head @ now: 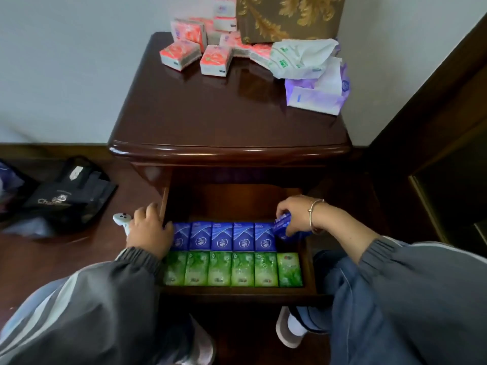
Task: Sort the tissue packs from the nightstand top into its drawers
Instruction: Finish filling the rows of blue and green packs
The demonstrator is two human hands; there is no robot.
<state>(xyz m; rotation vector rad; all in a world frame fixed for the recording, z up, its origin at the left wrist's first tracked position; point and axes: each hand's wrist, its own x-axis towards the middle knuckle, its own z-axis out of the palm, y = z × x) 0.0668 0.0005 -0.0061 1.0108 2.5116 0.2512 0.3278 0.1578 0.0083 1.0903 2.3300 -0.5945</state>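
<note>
The dark wood nightstand (229, 119) has its top drawer (237, 291) pulled out. Inside lie a row of blue tissue packs (232, 237) and, in front of it, a row of green tissue packs (233, 270). My right hand (295, 213) is shut on a blue tissue pack (282, 227), tilted over the gap at the right end of the blue row. My left hand (149, 230) rests on the drawer's left side, its fingers against the leftmost blue pack. Several pink-and-white tissue packs (196, 52) sit at the back of the nightstand top.
Torn white and purple wrappers (313, 80) lie at the top's right rear, next to a brown-and-gold box (287, 17). A black bag (71, 196) and a small white object (120, 219) lie on the floor at left. A dark wooden frame (434, 154) stands at right.
</note>
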